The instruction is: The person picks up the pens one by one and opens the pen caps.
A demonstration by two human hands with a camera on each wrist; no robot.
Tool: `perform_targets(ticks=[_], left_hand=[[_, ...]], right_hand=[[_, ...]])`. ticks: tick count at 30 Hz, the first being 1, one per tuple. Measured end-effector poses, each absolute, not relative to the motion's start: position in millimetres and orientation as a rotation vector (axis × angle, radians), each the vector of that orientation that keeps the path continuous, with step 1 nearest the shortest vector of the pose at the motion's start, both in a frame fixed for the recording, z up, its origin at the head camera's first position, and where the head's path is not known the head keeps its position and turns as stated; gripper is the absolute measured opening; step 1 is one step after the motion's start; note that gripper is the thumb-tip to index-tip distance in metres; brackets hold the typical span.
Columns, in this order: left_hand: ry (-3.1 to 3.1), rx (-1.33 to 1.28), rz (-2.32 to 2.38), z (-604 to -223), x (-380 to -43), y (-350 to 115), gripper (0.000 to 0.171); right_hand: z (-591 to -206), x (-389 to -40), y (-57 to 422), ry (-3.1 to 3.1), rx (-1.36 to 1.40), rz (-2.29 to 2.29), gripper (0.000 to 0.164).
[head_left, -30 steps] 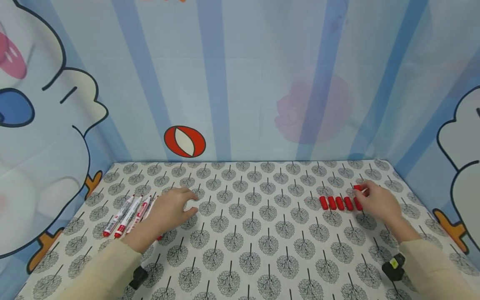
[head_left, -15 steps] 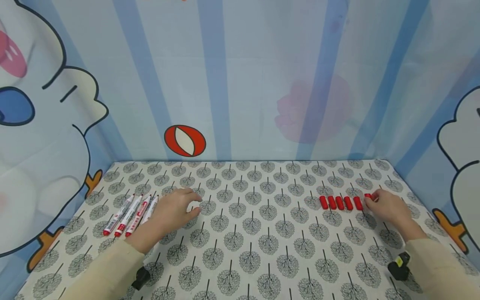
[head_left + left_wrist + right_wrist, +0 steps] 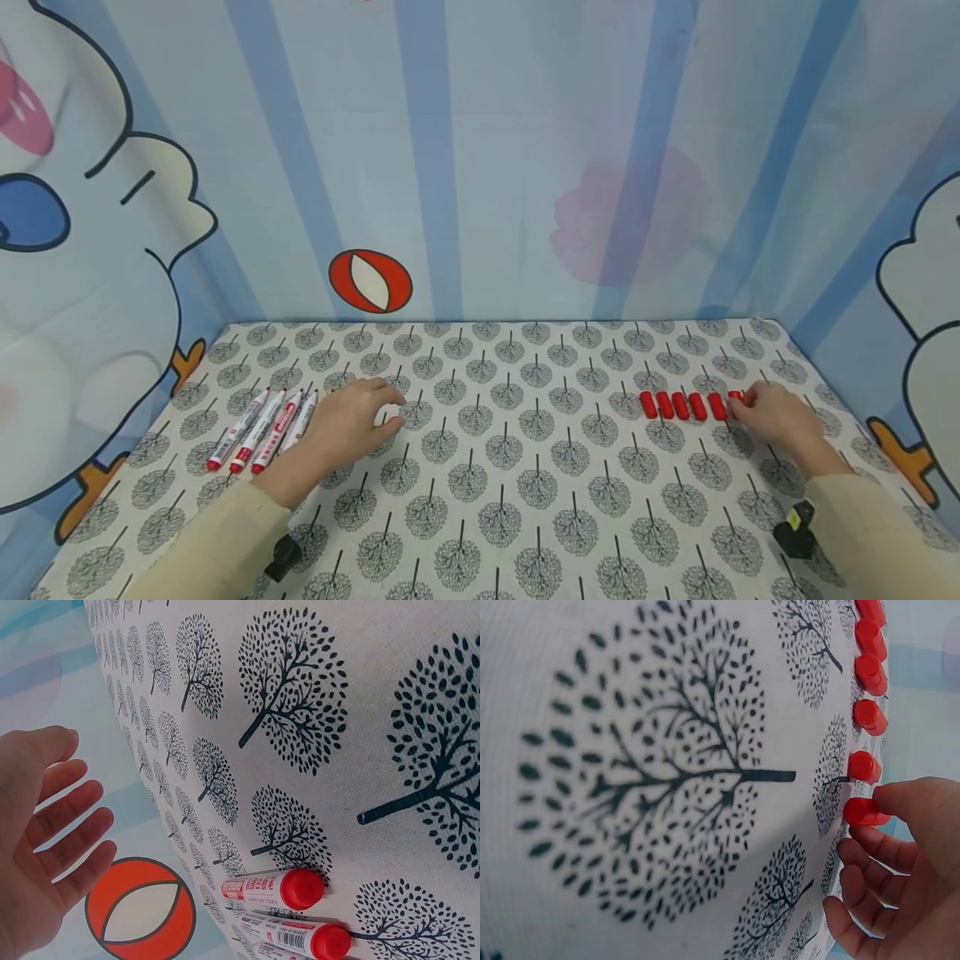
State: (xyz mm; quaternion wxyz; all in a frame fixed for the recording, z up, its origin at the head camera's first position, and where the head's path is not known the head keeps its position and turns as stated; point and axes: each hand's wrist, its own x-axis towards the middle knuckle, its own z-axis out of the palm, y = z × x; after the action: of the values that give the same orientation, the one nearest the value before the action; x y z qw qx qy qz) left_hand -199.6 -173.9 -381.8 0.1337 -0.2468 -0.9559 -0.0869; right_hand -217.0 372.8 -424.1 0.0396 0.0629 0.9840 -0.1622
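At the right of the head view, several small red cylinders [image 3: 681,406] lie side by side in a row. My right hand [image 3: 776,414] is at the row's right end and pinches the last red cylinder [image 3: 862,812] between thumb and index finger. Its other fingers are loosely bent in the right wrist view. My left hand [image 3: 352,421] hovers above the cloth with relaxed, spread fingers and holds nothing. Just left of it lie several white markers with red ends [image 3: 277,431], nearly parallel; the left wrist view shows the red end of one marker [image 3: 300,889] up close.
A white cloth with a dark tree print [image 3: 480,492] covers the table. Behind and at both sides stands a pale blue curtain [image 3: 487,183] with cartoon figures and a red ball print. Dark wrist cameras [image 3: 797,533] sit by the sleeves.
The right hand has brought a red cylinder down and to the right, from above the row to its right end. The left hand has shifted slightly right, uncovering more of the markers.
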Motion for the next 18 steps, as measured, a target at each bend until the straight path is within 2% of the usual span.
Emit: perform_targets(ticks=[8,18], left_hand=[[-2.750,-0.730,-0.266,-383.3,-199.6,-175.8,0.022],[-2.735,-0.732,-0.267,-385.7,-200.0,-178.1,0.021]], right_hand=[[-423.8,-217.4,369.1,2.997,0.231,-0.455,0.037],[-426.5,-217.3,371.6,3.000,0.249,-0.421,0.031]])
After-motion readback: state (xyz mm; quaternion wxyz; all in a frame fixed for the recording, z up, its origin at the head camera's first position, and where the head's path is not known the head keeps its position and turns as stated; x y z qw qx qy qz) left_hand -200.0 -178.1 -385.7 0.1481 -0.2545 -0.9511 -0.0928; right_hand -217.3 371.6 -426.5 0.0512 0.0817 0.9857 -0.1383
